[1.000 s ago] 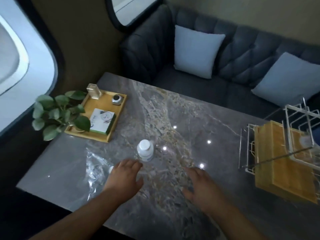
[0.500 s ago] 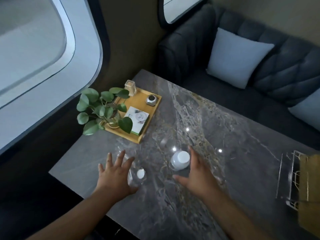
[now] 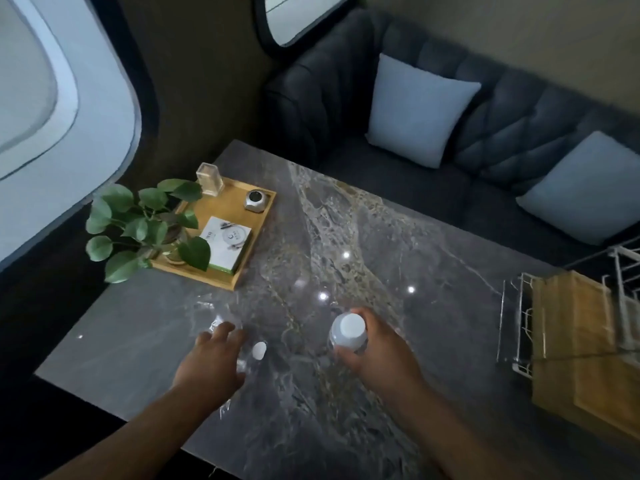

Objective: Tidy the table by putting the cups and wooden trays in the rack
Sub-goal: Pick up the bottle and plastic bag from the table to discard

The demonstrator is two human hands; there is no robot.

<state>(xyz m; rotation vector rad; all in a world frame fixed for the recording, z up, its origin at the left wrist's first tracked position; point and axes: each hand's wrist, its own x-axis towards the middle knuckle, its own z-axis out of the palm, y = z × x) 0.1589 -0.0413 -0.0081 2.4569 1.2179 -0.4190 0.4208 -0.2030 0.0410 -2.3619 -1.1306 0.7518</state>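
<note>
My right hand wraps clear cup, fingers and thumb curled round wall. Cup upright, long axis vertical, white end up, over near middle of table. My left hand curls over second cup, which lies on side, white end pointing right. Table grey marble. Rack at right edge holds wooden tray. Dark sofa behind.

A grey sofa with pale cushions borders the marble table.
</note>
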